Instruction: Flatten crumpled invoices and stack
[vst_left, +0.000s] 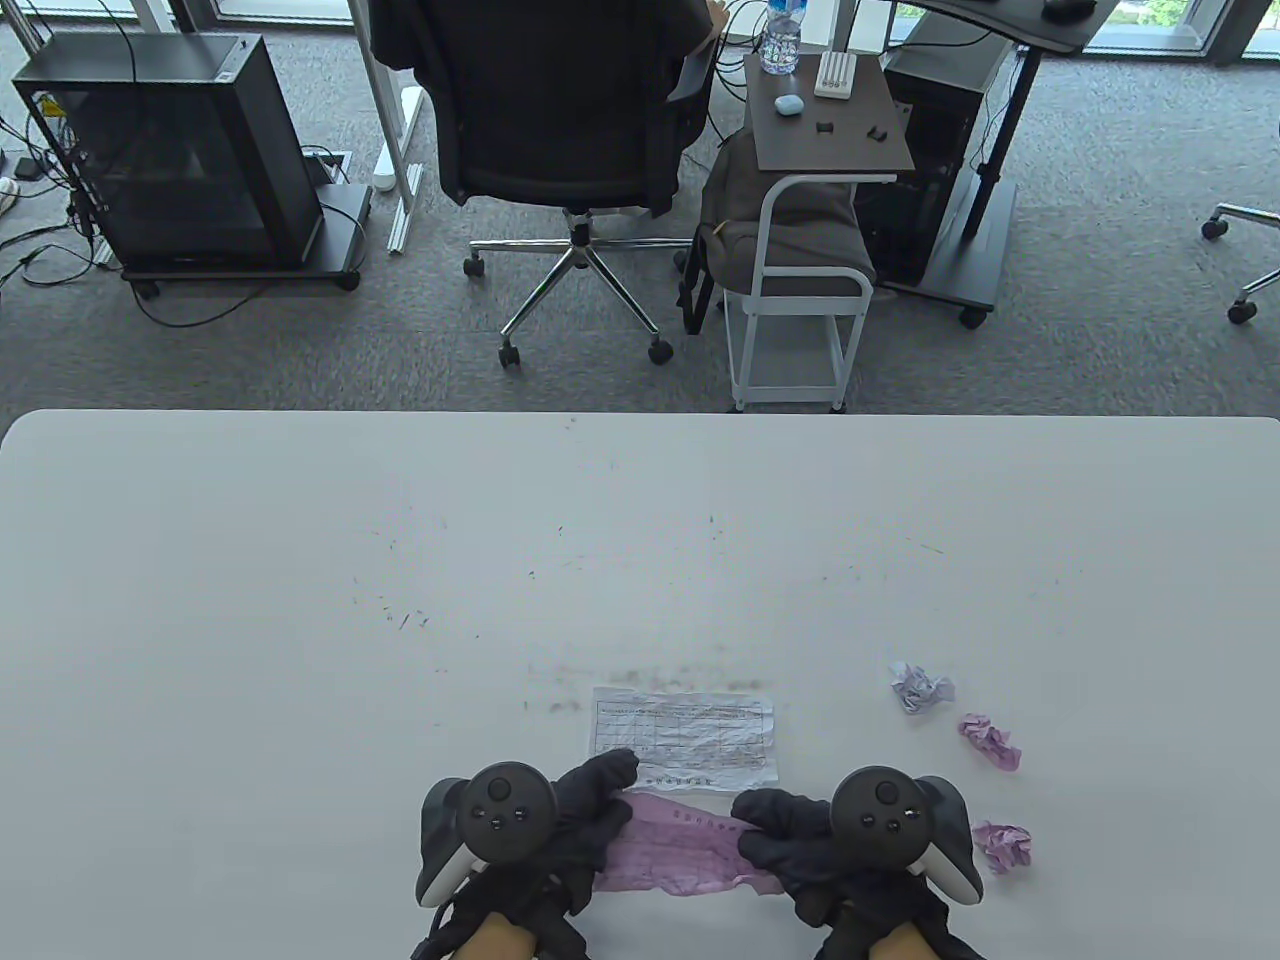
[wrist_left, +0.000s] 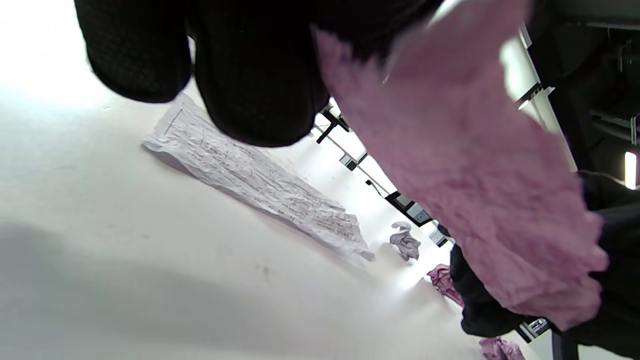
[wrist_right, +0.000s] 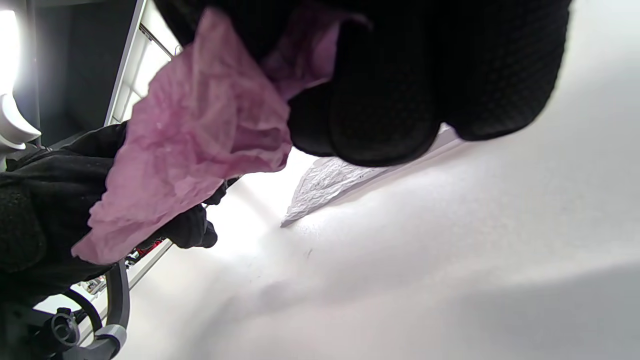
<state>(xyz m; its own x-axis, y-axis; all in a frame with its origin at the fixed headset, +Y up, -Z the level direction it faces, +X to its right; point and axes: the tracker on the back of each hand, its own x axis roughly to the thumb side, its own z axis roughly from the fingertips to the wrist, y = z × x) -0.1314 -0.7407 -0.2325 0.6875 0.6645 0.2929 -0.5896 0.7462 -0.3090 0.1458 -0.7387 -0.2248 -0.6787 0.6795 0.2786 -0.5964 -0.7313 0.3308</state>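
A wrinkled pink invoice is stretched between my two hands just above the table's front edge. My left hand grips its left end, and my right hand grips its right end. In the wrist views the pink invoice hangs in the air, clear of the tabletop. A flattened white invoice lies flat just beyond the pink one. Three crumpled balls lie to the right: a lilac ball, a pink ball and another pink ball.
The white table stretches wide to the left and far side. Beyond its far edge stand an office chair, a small white side cart and a black computer case.
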